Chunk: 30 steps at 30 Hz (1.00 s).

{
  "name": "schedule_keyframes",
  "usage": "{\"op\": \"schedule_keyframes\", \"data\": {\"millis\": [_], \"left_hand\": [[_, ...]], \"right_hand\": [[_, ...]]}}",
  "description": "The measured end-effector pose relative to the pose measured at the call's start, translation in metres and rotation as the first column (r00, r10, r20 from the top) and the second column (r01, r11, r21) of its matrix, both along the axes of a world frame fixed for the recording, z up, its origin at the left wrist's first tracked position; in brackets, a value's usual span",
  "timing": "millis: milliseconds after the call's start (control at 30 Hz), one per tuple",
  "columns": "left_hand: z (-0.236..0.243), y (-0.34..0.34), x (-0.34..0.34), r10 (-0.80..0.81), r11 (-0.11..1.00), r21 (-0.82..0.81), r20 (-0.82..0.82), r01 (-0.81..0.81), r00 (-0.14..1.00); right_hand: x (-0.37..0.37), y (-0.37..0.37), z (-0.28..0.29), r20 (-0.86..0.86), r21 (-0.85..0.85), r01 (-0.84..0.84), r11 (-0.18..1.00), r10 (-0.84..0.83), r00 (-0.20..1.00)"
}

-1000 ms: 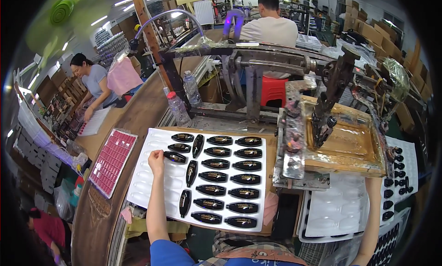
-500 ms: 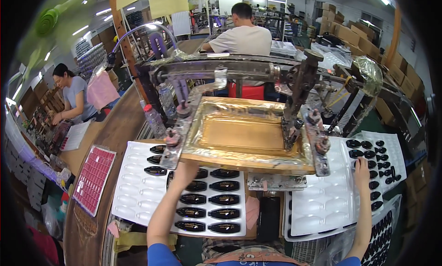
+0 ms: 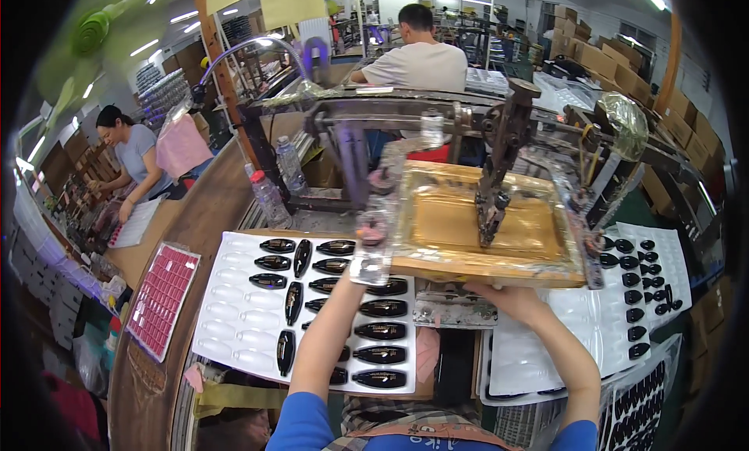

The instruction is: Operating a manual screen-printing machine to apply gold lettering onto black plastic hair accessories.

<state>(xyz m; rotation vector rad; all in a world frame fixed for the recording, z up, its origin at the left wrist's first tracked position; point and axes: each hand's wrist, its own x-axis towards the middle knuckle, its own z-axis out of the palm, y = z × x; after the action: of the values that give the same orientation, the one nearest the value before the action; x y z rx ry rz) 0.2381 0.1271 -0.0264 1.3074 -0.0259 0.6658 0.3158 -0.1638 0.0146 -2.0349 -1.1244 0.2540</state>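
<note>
A gold-coloured screen-printing frame [image 3: 437, 217] on a stained metal mechanism hangs over a metal jig [image 3: 454, 310]. My left hand [image 3: 353, 289] reaches up to the frame's near left corner, fingers hidden behind it. My right hand [image 3: 507, 296] is at the frame's near edge above the jig, fingertips hidden there. On the left, a white tray [image 3: 214, 342] holds several black oval pieces [image 3: 381, 309] with gold printing, some moulded slots bare. White trays [image 3: 530, 357] lie on the right, with small black pieces [image 3: 633, 296] along their right part.
A pink sheet of small squares [image 3: 162, 299] lies on the wooden bench [image 3: 134, 388]. Plastic bottles [image 3: 271, 201] stand by the machine's post. One co-worker [image 3: 140, 158] works at the left, another [image 3: 417, 61] sits beyond the machine. Cardboard boxes [image 3: 601, 61] are stacked at the back right.
The printing frame swung left over the left tray, then shifted back rightward over the jig. My left hand moved from the tray to the frame. My right hand moved inward from the right trays.
</note>
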Motion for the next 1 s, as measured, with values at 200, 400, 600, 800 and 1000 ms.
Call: {"op": "schedule_keyframes", "data": {"millis": [200,400,600,800,1000], "left_hand": [[0.002,0.06,-0.109,0.568,0.812,0.227,-0.1,-0.537,0.817],[-0.088,0.149,-0.23,0.82,0.572,0.234,-0.183,-0.786,0.543],[-0.131,0.161,-0.236,0.867,0.487,0.389,-0.324,-0.782,0.379],[-0.119,0.146,-0.241,0.997,0.015,0.895,0.019,-0.446,0.072],[-0.068,0.075,-0.137,0.851,0.314,0.764,0.036,-0.563,0.524]], "right_hand": [[-0.007,-0.012,0.012,0.077,-0.198,0.05,0.979,-0.035,0.996],[0.094,-0.125,-0.06,0.307,-0.153,0.477,0.866,-0.417,0.856],[0.256,-0.318,-0.153,0.668,-0.088,0.78,0.62,-0.544,0.508],[0.189,-0.231,-0.083,0.718,-0.203,0.89,0.408,-0.557,0.418],[0.203,-0.276,-0.091,0.923,-0.089,0.717,0.691,-0.213,0.32]]}}
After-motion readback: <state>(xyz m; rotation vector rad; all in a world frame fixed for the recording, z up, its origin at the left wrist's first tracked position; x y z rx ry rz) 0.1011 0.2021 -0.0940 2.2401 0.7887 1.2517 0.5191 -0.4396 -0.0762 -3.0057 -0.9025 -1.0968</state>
